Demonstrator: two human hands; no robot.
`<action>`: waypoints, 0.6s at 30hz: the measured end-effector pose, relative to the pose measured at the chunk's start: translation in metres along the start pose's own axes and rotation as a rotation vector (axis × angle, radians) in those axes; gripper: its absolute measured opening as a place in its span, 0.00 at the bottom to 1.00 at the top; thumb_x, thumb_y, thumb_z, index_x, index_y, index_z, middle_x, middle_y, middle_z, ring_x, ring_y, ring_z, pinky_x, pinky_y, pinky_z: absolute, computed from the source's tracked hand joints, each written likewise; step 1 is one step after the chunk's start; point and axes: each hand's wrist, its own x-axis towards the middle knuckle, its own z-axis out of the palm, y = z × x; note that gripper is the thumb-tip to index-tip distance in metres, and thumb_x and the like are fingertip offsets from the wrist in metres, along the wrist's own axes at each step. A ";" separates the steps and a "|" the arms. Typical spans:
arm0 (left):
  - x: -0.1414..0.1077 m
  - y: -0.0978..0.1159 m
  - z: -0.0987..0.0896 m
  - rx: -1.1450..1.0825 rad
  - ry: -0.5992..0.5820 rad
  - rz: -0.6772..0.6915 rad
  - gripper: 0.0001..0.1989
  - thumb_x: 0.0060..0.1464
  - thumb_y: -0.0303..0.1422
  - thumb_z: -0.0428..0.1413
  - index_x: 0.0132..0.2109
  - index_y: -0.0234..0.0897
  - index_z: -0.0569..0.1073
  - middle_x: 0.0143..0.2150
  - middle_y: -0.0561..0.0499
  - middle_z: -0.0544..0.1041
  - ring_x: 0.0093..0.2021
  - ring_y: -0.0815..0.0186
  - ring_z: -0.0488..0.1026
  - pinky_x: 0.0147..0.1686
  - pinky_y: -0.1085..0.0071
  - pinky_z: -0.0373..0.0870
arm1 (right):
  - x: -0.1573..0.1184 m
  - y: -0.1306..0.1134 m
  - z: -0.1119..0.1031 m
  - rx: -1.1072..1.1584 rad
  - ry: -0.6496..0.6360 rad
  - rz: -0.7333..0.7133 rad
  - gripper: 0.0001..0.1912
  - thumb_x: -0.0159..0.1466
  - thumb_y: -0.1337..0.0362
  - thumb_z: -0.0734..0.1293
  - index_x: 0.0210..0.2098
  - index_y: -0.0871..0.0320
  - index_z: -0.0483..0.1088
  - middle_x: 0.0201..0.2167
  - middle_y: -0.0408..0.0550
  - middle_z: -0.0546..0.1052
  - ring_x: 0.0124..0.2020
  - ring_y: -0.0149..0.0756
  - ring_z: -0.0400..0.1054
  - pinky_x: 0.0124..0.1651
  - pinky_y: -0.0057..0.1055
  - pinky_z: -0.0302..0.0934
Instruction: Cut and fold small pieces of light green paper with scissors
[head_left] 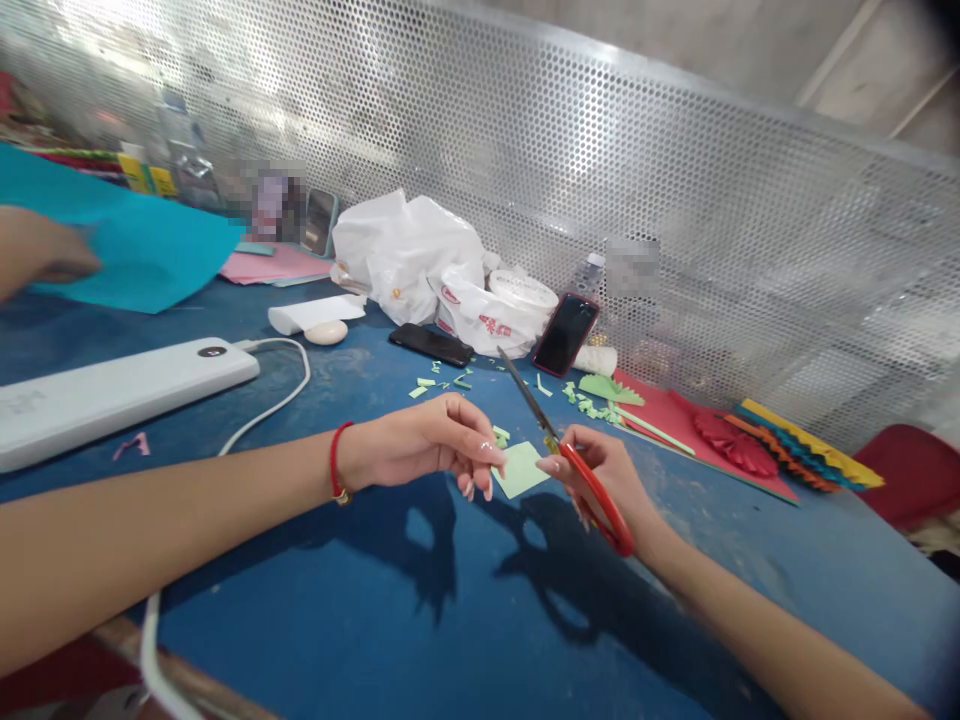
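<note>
My left hand point(450, 445), with a red cord bracelet point(335, 462) at the wrist, is closed in a loose pinch above the blue table. A light green paper square point(523, 470) shows just beyond its fingertips; whether they grip its edge, I cannot tell. My right hand point(607, 480) is wrapped round the red handles of a pair of scissors point(596, 497). The dark blades point up and away to the left, and look closed or nearly so. Small green paper scraps point(589, 405) lie scattered beyond both hands.
A white power bank point(127, 395) with a cable lies at left. Behind are white plastic bags point(409, 250), a black phone point(431, 344) and a propped phone point(566, 333). Folded paper fans point(802, 445) lie at right. Another person's hand point(45, 252) is by blue paper point(150, 245).
</note>
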 end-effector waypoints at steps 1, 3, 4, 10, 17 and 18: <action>0.001 -0.002 0.000 0.020 -0.008 -0.009 0.04 0.47 0.26 0.65 0.27 0.30 0.80 0.23 0.46 0.80 0.23 0.68 0.78 0.20 0.81 0.72 | 0.005 0.006 -0.004 -0.062 0.048 -0.041 0.28 0.46 0.45 0.76 0.23 0.54 0.57 0.11 0.34 0.65 0.11 0.27 0.55 0.15 0.25 0.48; 0.002 -0.004 0.000 0.059 -0.020 -0.013 0.04 0.47 0.26 0.65 0.26 0.31 0.80 0.22 0.47 0.80 0.24 0.67 0.79 0.21 0.81 0.72 | 0.015 0.019 -0.012 -0.256 0.157 -0.131 0.26 0.48 0.45 0.75 0.24 0.54 0.59 0.18 0.39 0.70 0.17 0.31 0.62 0.21 0.27 0.53; 0.002 -0.004 0.000 0.075 -0.022 -0.011 0.04 0.48 0.26 0.65 0.26 0.31 0.80 0.22 0.47 0.80 0.24 0.67 0.79 0.21 0.81 0.72 | 0.020 0.025 -0.016 -0.400 0.204 -0.176 0.23 0.52 0.46 0.74 0.26 0.55 0.62 0.21 0.41 0.72 0.21 0.34 0.65 0.25 0.29 0.56; 0.004 -0.003 0.001 0.174 0.045 -0.035 0.04 0.48 0.27 0.65 0.27 0.30 0.81 0.22 0.48 0.79 0.24 0.68 0.78 0.22 0.81 0.72 | 0.031 0.040 -0.028 -0.791 0.321 -0.408 0.15 0.64 0.56 0.64 0.46 0.58 0.70 0.45 0.55 0.74 0.47 0.48 0.68 0.50 0.44 0.60; 0.011 -0.021 -0.001 0.370 0.181 -0.004 0.08 0.46 0.32 0.67 0.29 0.30 0.81 0.24 0.47 0.81 0.23 0.69 0.77 0.26 0.79 0.75 | 0.004 0.024 -0.001 -0.614 0.127 -0.530 0.11 0.70 0.58 0.58 0.39 0.57 0.67 0.38 0.50 0.73 0.42 0.40 0.66 0.47 0.37 0.59; 0.012 -0.024 -0.001 0.391 0.175 0.012 0.08 0.46 0.32 0.66 0.29 0.30 0.80 0.24 0.47 0.81 0.23 0.69 0.77 0.26 0.79 0.75 | -0.002 0.022 0.005 -0.579 0.076 -0.489 0.12 0.71 0.57 0.57 0.37 0.57 0.66 0.35 0.48 0.72 0.37 0.38 0.65 0.42 0.34 0.59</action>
